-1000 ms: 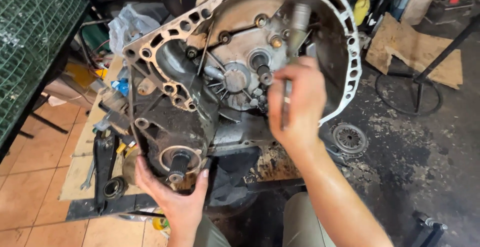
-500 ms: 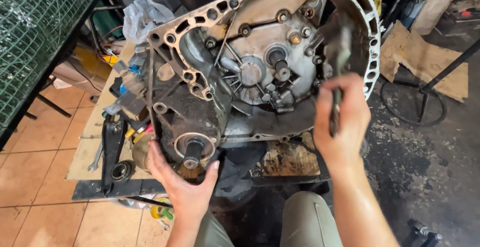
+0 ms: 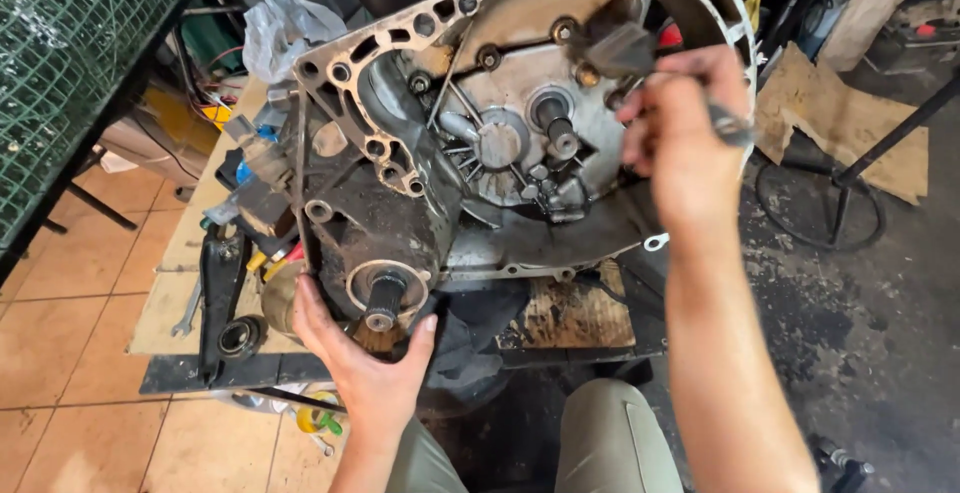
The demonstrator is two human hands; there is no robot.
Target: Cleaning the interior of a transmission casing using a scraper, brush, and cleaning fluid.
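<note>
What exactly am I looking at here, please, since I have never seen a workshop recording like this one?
The picture comes from a camera worn on a person's head, looking down at their own two bare hands. Before them stands a large, greasy metal gearbox housing, its open bell-shaped side facing the camera, with a short shaft in the middle. It rests on a low board over the tiled floor. The left hand cups the housing's lower corner, beneath a splined stub. The right hand holds a blurred metal tool at the upper rim. A dark forged arm and a wrench lie on the board.
</note>
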